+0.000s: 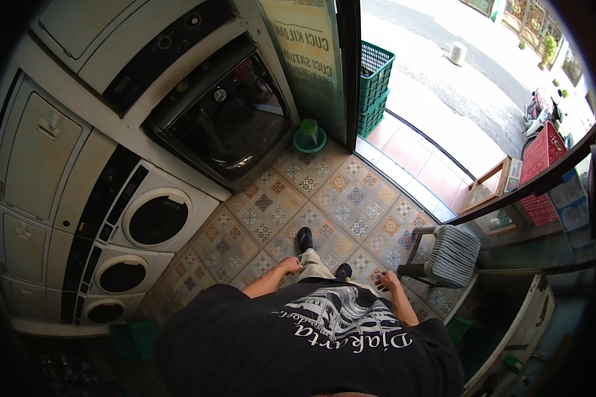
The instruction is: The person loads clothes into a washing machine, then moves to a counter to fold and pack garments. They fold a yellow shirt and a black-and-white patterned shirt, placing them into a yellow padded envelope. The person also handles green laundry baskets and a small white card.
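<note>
My left hand [289,265] hangs by my trouser leg [314,266], its fingers curled in with nothing seen in them. On the other side my right hand [387,280] hangs with loosely bent fingers, slightly apart, and holds nothing that I can make out. Both arms are low beside my black T-shirt [265,337]. One dark shoe [304,239] is ahead of the other on the patterned tile floor [311,178]. Nearest to my right hand stands a stool with a grey ribbed seat [452,256]; the hand is apart from it.
Front-loading machines [157,218] line the left wall, with a large dark-lidded washer [222,112] ahead. A green basin [309,140] sits beside it. The open doorway [410,178] leads outside past stacked green crates [375,86]. A glass cabinet [510,324] stands at right.
</note>
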`<state>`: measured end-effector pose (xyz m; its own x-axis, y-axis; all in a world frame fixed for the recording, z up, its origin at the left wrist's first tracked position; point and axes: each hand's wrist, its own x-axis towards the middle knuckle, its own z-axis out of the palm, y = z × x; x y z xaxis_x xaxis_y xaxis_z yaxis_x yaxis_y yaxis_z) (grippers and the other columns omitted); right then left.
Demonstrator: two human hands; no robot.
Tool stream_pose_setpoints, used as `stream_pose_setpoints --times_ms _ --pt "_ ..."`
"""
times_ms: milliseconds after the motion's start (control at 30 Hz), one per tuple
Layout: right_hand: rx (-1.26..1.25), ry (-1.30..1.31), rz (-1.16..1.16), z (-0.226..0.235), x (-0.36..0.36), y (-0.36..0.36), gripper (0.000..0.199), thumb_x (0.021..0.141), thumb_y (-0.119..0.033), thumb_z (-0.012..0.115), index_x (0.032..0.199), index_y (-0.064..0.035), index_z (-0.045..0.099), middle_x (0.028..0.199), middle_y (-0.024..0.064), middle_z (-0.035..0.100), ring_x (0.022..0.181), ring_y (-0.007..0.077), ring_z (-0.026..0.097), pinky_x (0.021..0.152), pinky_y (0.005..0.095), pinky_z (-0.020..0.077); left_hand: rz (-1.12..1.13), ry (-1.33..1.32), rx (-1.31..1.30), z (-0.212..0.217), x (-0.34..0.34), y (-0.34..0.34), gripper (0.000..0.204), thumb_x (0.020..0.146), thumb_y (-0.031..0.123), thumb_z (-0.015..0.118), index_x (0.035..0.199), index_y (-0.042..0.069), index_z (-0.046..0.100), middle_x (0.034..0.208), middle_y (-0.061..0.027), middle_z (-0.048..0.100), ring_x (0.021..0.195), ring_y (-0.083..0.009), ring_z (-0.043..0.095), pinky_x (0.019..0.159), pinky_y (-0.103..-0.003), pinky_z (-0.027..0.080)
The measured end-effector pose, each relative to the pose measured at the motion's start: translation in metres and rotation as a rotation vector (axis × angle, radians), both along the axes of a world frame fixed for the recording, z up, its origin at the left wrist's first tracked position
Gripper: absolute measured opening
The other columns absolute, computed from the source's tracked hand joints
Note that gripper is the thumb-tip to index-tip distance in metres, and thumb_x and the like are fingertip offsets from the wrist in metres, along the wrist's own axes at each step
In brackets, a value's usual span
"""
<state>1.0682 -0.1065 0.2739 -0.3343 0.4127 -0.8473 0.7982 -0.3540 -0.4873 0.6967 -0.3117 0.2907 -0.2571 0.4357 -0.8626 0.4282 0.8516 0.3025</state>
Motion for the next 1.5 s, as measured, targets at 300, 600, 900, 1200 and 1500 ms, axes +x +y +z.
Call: stream_pose_setpoints --times_ms 300,600,900,1200,1500 --pt "-0.008 0.000 -0.017 0.002 -0.004 -0.002 0.021 0.085 -0.019 0.044 0.093 -0.0057 0.059 0.076 0.0090 0.066 0.054 0.0173 0.062 0.044 0.0302 0.0478 0.013 0.006 0.040 -0.002 -0.005 -0.007 0.025 0.079 0.031 0.059 0.075 0.008 0.067 0.065 -0.0054 0.064 0.057 -0.0179 0.060 0.056 -0.033 0.048" --pt "0.004 -0.010 -0.019 0.000 -0.004 -0.006 0.027 0.088 -0.019 0.045 0.101 -0.0006 0.058 0.079 0.0107 0.067 0.057 0.0184 0.063 0.045 0.0309 0.0482 -0.038 -0.006 0.020 0.004 -0.003 -0.006 0.021 0.078 0.029 0.062 0.081 0.009 0.067 0.065 -0.0057 0.064 0.052 -0.0162 0.059 0.052 -0.031 0.048" --pt "-0.007 -0.006 -0.010 -0.001 0.000 -0.010 0.027 0.089 -0.025 0.045 0.097 -0.0023 0.057 0.080 0.0090 0.066 0.056 0.0168 0.061 0.048 0.0304 0.0469 -0.046 -0.044 0.038 -0.001 -0.003 -0.012 0.012 0.072 0.023 0.065 0.078 0.014 0.070 0.066 -0.0048 0.065 0.052 -0.0148 0.058 0.051 -0.030 0.048" --pt "0.010 -0.002 -0.009 -0.007 0.001 -0.011 0.029 0.089 -0.025 0.044 0.097 -0.0014 0.058 0.079 0.0095 0.066 0.056 0.0171 0.062 0.045 0.0299 0.0466 -0.015 -0.037 0.023 -0.004 -0.003 -0.012 0.012 0.072 0.025 0.069 0.078 0.014 0.070 0.065 -0.0042 0.064 0.052 -0.0145 0.057 0.049 -0.030 0.046" --pt "0.011 0.001 -0.010 -0.006 0.001 -0.010 0.028 0.088 -0.025 0.046 0.096 -0.0006 0.058 0.078 0.0091 0.066 0.056 0.0167 0.062 0.045 0.0295 0.0470 -0.025 -0.029 0.029 -0.003 -0.002 -0.010 0.010 0.072 0.023 0.066 0.074 0.013 0.069 0.061 -0.0042 0.063 0.046 -0.0139 0.055 0.047 -0.029 0.045"
